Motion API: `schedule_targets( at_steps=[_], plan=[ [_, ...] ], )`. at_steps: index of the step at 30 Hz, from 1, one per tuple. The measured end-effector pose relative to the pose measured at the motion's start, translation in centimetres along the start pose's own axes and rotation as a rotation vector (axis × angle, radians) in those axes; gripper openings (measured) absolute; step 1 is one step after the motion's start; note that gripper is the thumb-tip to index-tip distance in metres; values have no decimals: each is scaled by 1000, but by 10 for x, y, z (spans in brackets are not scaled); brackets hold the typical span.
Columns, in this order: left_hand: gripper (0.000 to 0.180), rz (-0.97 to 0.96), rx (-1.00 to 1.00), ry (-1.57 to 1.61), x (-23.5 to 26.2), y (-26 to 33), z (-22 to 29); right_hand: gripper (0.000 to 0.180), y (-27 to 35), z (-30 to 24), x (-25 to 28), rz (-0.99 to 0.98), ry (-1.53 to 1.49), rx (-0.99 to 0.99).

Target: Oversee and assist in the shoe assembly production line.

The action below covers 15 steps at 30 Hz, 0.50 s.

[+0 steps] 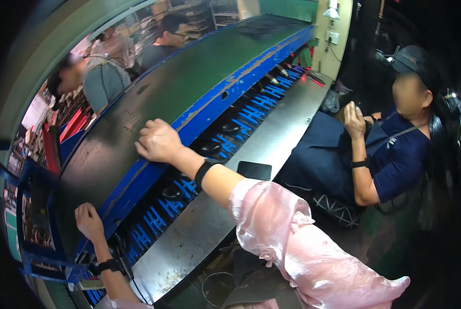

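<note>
My right hand [159, 141] is curled into a fist. It rests on the near edge of a long dark green conveyor belt [189, 82], beside the scuffed blue side rail [235, 82]. Lower left, my left hand [89, 220] lies with bent fingers at the same edge, where the belt meets the rail. No object shows in either hand, though the palms are turned away. Black bands circle both wrists, and a shiny pink sleeve covers my right upper forearm. The belt's surface around my hands carries no parts, only worn and stained patches.
Below the rail runs a row of blue forked holders [153, 221] with dark items among them. A black phone [254, 170] lies on the metal ledge [205, 219]. At the right sits a person [395, 139] with hands raised together. Other people work across the belt.
</note>
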<state>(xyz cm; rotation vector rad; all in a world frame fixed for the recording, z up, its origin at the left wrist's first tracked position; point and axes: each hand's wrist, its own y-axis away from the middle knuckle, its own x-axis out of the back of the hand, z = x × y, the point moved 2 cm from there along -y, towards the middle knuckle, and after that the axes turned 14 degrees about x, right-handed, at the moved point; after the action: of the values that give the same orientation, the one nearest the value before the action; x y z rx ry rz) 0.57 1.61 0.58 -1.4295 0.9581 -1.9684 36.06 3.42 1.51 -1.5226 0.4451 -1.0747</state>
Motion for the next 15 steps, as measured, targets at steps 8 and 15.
schedule_targets(
  at_steps=[8, 15],
  plan=[
    [11, 5, 10, 8, 7, 2, 7, 31, 2, -5, -4, -54, 20, 79],
    [14, 71, 12, 17, 10, -1, 14, 26, 1, -7, 0, -37, 35, 90]
  ],
)
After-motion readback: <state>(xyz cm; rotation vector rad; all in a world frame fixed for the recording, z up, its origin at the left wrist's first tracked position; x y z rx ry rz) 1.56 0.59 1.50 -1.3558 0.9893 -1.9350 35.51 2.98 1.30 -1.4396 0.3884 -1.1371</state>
